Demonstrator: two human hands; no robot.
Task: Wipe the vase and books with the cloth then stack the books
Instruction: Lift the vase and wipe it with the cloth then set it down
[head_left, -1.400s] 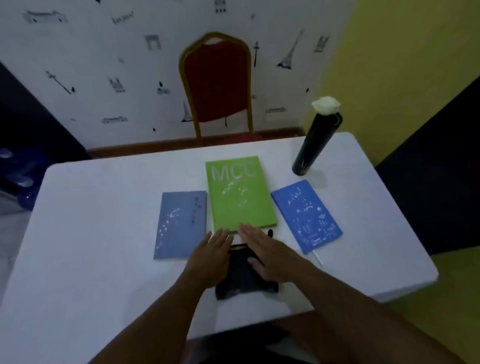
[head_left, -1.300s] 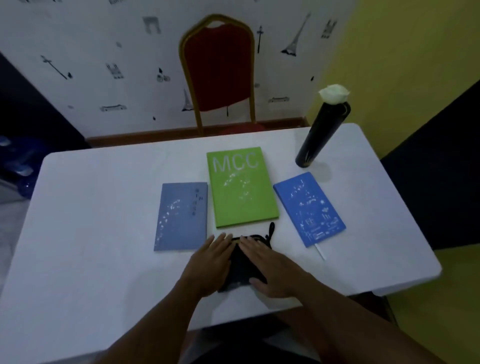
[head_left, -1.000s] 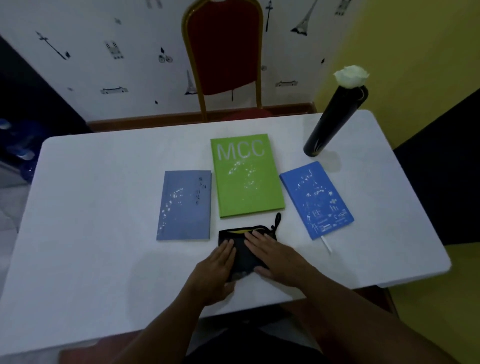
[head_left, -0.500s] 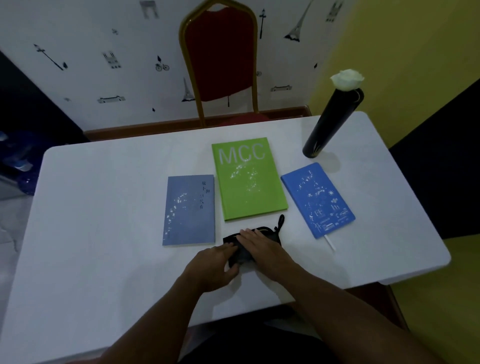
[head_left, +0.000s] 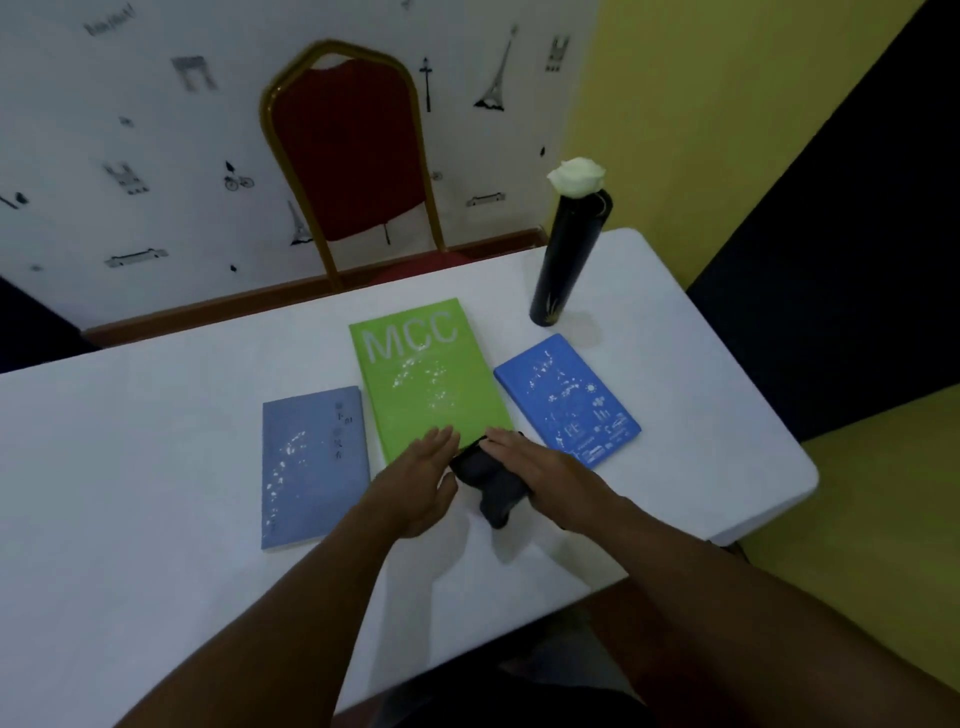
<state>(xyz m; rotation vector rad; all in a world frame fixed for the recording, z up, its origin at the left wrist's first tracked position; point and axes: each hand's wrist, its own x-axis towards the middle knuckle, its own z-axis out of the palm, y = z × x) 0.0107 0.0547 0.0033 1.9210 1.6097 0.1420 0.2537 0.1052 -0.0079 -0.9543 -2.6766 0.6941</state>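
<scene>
Three books lie side by side on the white table (head_left: 156, 467): a grey-blue book (head_left: 311, 462) on the left, a green book marked MCC (head_left: 426, 374) in the middle, a bright blue book (head_left: 566, 400) on the right. All show white specks. A tall black vase (head_left: 569, 260) with a white rose (head_left: 576, 176) stands at the far right. My right hand (head_left: 545, 473) grips the bunched black cloth (head_left: 488, 483) just off the table, at the green book's near right corner. My left hand (head_left: 421, 483) is flat and open beside the cloth, fingertips over the green book's near edge.
A red chair with a gold frame (head_left: 348, 156) stands behind the table against the patterned wall. The table's right edge (head_left: 769, 415) lies close to the blue book. A yellow wall and a dark panel are on the right.
The cloth was flat under both hands on the table; now it is bunched in my right hand and raised. Both hands have moved forward to the green book's near edge.
</scene>
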